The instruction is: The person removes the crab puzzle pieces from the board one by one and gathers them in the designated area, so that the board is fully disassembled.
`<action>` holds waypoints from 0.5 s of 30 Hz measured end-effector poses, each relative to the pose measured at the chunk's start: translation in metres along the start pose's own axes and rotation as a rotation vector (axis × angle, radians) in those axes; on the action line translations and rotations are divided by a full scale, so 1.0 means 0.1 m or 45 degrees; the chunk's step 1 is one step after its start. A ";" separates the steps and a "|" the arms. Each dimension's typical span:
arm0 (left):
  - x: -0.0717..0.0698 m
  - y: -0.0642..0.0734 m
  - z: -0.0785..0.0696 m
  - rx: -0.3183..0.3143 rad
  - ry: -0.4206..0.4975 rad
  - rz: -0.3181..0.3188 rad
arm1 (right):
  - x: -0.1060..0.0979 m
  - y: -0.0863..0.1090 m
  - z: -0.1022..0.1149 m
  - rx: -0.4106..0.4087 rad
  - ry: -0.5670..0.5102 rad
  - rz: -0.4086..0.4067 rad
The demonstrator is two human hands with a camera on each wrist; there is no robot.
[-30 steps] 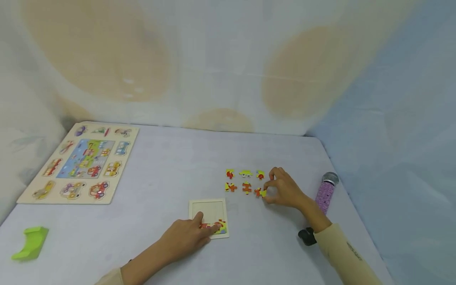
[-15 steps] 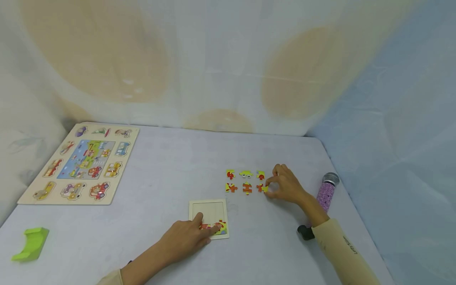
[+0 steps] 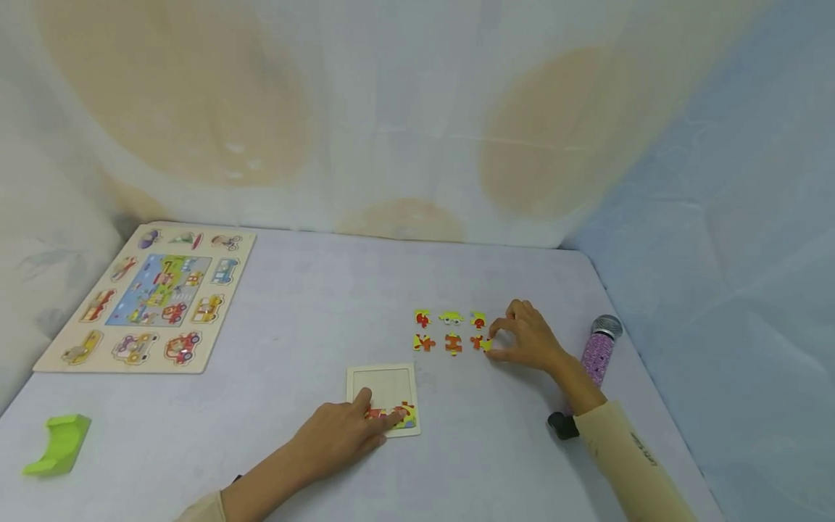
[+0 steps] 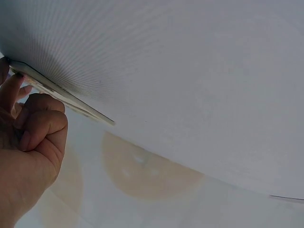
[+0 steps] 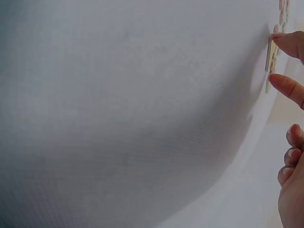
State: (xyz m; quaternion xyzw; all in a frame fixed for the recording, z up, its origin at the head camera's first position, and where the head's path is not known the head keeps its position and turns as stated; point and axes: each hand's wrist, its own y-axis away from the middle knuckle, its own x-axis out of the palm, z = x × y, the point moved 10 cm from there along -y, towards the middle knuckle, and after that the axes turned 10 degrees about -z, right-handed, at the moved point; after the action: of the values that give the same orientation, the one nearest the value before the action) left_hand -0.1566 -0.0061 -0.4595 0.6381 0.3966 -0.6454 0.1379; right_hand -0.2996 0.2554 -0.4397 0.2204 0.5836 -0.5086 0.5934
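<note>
A small wooden puzzle tray [image 3: 382, 367] lies at the front middle of the table, with red and yellow jigsaw pieces [image 3: 408, 415] along its near side. My left hand [image 3: 335, 438] reaches over it, thumb and index finger resting on the tray and its pieces; the other fingers curl in the left wrist view. Further right, my right hand [image 3: 530, 341] pinches a yellow and orange jigsaw piece [image 3: 480, 344] by its right end between thumb and index finger, down at the tabletop. Beside that piece lie an orange piece [image 3: 453, 344] and a yellow-red piece [image 3: 423, 343].
Behind them is a row of jigsaw pieces [image 3: 451, 318]. A large picture board [image 3: 225, 290] with vehicle shapes lies at the back left. A green curved block [image 3: 61, 444] sits front left. Under the right forearm lies a purple glittery microphone [image 3: 596, 355].
The right hand has shifted slightly right and away from me, and the pinched jigsaw piece has slid with it, into line with its row. The left hand has stayed on the tray.
</note>
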 end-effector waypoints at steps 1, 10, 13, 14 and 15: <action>-0.01 0.00 0.00 0.003 -0.004 -0.005 | -0.01 0.01 0.00 0.006 -0.008 -0.008; -0.10 -0.04 -0.05 0.055 -0.031 -0.073 | -0.10 0.00 0.30 -0.026 -0.121 -0.052; -0.12 -0.04 -0.07 0.071 -0.040 -0.090 | -0.06 -0.03 0.51 -0.061 -0.119 -0.012; -0.12 -0.04 -0.08 0.071 -0.041 -0.088 | -0.04 -0.04 0.58 -0.075 -0.117 0.004; -0.12 -0.04 -0.08 0.068 -0.041 -0.083 | -0.03 -0.06 0.65 -0.087 -0.123 0.016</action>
State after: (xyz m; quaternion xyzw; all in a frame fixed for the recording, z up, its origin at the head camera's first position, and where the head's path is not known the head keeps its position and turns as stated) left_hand -0.1522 -0.0019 -0.4460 0.6178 0.3976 -0.6701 0.1061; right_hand -0.2737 0.1989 -0.4212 0.1790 0.5699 -0.4946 0.6313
